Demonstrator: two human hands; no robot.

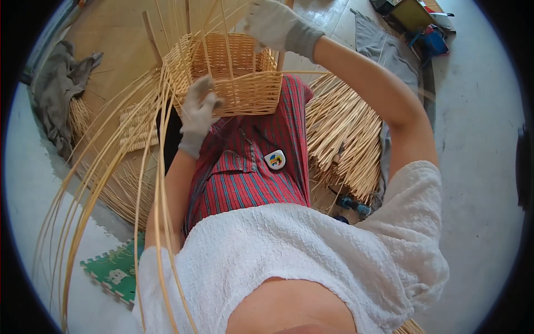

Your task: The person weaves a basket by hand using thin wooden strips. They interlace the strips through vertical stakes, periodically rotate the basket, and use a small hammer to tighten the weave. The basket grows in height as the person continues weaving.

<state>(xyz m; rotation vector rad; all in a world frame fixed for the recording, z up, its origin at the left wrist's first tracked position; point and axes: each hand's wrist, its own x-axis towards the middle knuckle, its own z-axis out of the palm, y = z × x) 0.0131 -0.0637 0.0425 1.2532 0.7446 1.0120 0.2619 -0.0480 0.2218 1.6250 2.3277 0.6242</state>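
Observation:
A partly woven wicker basket (245, 94), open at the top, rests on my lap over a red striped cloth (245, 183). Upright stakes rise from its walls, and a bundle of long loose strands (130, 111) fans out from its left side toward me. My left hand (198, 114), in a pale glove, lies against the near left part of the basket wall, its thumb and forefinger apart. Above the far right corner is my right hand (276, 26), gloved too, with fingers curled in among the stakes. Whatever it pinches is hidden.
A white tape measure (275, 160) lies on the cloth. To the right is a thick pile of cut canes (347, 139), with a blue power tool (353, 205) near its lower end. At left are a flat woven panel (138, 128), grey cloth (61, 94) and a green foam mat (114, 273).

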